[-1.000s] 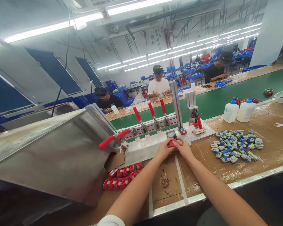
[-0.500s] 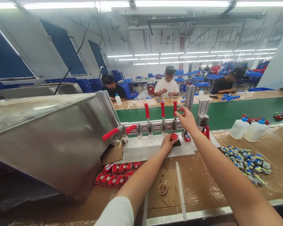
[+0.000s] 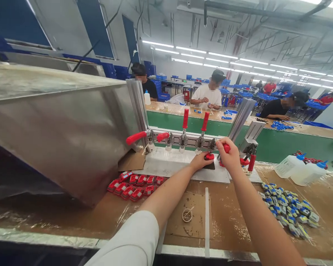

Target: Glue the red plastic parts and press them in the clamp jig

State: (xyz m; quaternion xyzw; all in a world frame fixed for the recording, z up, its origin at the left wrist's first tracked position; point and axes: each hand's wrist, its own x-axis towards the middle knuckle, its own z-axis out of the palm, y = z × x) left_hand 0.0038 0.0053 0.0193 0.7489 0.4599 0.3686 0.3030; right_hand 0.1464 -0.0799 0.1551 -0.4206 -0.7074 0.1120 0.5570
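My right hand (image 3: 231, 154) is wrapped round the red handle (image 3: 226, 148) of a toggle clamp, swung down to the right. My left hand (image 3: 199, 161) is closed on a small red plastic part (image 3: 209, 157), which sits on a dark pad (image 3: 210, 166) under that clamp. The pad lies on a white base plate (image 3: 166, 162). Along the rail to the left, two clamp handles stand upright, one of them this red handle (image 3: 185, 118). Two more, including this red handle (image 3: 135, 137), point left.
Rows of red parts (image 3: 133, 186) lie left of my left forearm. A pile of grey, blue and yellow parts (image 3: 290, 208) is at the right, before two white bottles (image 3: 290, 166). A small cup (image 3: 187, 215) stands on cardboard. A large metal box (image 3: 63, 136) blocks the left. Co-workers sit across.
My right hand has closed on the upright clamp handle and pulled it down. My left hand stays at the red part. The view has tilted and shifted.
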